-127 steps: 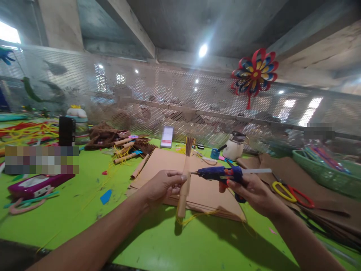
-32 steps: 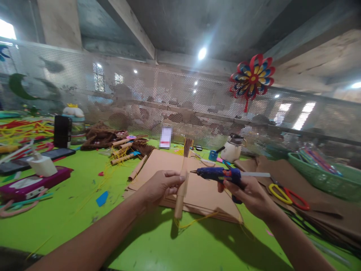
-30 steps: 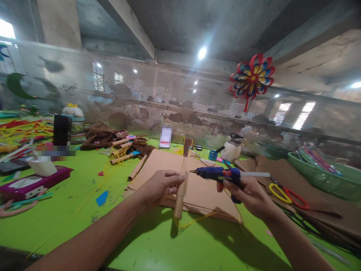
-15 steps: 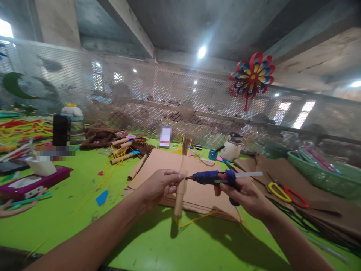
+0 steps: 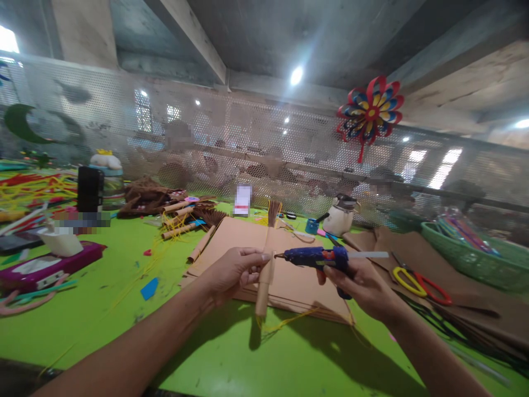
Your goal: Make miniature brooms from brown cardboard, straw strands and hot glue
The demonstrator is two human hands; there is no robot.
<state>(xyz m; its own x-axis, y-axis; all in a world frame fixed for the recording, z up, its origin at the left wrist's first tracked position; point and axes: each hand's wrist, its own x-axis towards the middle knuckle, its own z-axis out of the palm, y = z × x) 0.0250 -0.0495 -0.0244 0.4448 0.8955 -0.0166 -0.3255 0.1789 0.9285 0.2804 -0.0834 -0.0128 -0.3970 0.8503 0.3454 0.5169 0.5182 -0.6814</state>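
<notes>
My left hand [image 5: 237,270] pinches a rolled brown paper tube [image 5: 263,295] from its left side, with the thumb and fingers closed at its middle. A fanned brown paper piece [image 5: 273,214] tops the tube, and yellow string [image 5: 285,326] trails from its lower end. In my right hand [image 5: 363,284] is a blue hot glue gun [image 5: 309,257], a clear glue stick [image 5: 370,255] poking out of its back. Its nozzle points left, close beside the tube near my left thumb; whether it touches is unclear. Beneath lies a stack of brown paper sheets [image 5: 306,292].
Several finished-looking tubes [image 5: 177,229] with yellow string lie at back left. Scissors [image 5: 421,284] rest on brown paper at right, by a green basket [image 5: 467,270]. A purple power strip [image 5: 82,264] is at left, a white pot [image 5: 341,218] behind the paper stack.
The glue gun and my right hand have shifted very slightly right and up. My left hand and the paper tube hold the same place.
</notes>
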